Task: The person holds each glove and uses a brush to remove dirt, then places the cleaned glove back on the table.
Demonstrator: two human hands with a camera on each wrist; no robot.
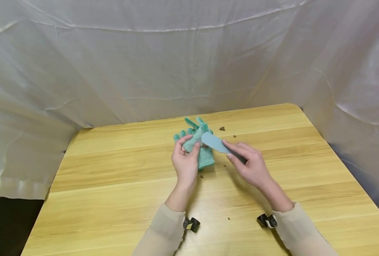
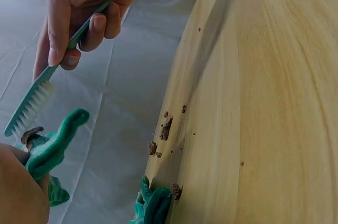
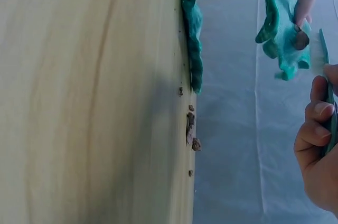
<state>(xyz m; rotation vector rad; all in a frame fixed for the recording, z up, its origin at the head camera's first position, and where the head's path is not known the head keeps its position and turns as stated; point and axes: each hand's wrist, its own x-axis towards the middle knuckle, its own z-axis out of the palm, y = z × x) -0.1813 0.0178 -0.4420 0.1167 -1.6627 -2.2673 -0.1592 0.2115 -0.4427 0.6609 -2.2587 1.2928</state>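
Observation:
My left hand [image 1: 184, 163] pinches a green cloth glove [image 1: 194, 138] and holds it up off the table. A brown clump of dirt [image 3: 301, 40] clings to that glove, seen in the right wrist view. My right hand [image 1: 251, 165] grips the handle of a blue-green brush [image 1: 213, 142] from the right. In the left wrist view, its white bristles [image 2: 33, 106] face down at the dirt clump, very close to it; whether they touch is hard to tell. Beneath the held glove, a second green glove [image 1: 206, 159] lies on the table.
Brown crumbs of dirt [image 1: 222, 128] lie scattered on the wooden table [image 1: 112, 199], some beside the lying glove. Pale hanging cloth [image 1: 163, 64] encloses the table's back and sides. A small black device [image 1: 191, 224] sits at each wrist.

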